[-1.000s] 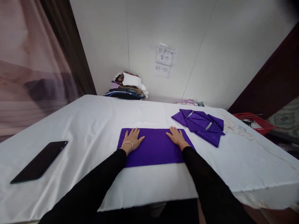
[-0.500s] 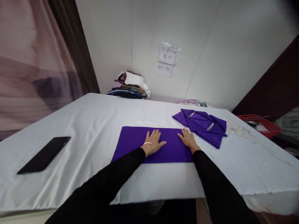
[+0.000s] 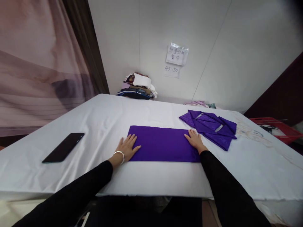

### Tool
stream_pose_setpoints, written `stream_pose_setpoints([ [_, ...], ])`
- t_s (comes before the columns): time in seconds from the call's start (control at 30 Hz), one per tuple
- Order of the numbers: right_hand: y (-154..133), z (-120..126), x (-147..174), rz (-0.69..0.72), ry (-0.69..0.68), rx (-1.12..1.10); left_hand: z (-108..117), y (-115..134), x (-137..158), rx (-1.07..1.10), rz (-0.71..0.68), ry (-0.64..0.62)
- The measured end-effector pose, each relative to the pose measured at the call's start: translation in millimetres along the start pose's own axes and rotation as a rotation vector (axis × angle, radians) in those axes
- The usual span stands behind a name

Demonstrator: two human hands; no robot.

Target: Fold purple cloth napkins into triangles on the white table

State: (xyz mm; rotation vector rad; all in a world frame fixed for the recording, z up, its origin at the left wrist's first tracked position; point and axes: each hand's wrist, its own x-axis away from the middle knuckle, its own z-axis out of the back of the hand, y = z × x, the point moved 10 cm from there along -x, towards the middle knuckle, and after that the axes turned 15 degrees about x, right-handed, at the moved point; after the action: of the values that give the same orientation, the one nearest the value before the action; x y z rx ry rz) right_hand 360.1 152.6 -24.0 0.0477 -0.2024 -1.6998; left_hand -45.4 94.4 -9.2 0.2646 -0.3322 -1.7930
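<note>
Your left hand (image 3: 126, 147) lies flat, palm down, fingers spread. Your right hand (image 3: 194, 141) is also flat and open. Both arms reach forward in black sleeves.

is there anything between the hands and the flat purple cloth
Nothing visible. The left hand lies flat on the left end of the purple cloth, and the right hand on its right end. The folded purple napkins lie apart, farther right.

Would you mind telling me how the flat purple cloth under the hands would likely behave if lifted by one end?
The purple cloth lies thin and flat on the white tablecloth, so it would probably droop limply and weigh little. Its faint sheen suggests it may slide easily. Both the left hand and right hand press its ends, perhaps to keep it from shifting.
</note>
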Motion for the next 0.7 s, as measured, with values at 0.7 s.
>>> stream_pose_setpoints([
  [0.7, -125, 27, 157, 0.537, 0.152, -0.089, 42, -29, 16, 0.352, 0.321, 0.159],
])
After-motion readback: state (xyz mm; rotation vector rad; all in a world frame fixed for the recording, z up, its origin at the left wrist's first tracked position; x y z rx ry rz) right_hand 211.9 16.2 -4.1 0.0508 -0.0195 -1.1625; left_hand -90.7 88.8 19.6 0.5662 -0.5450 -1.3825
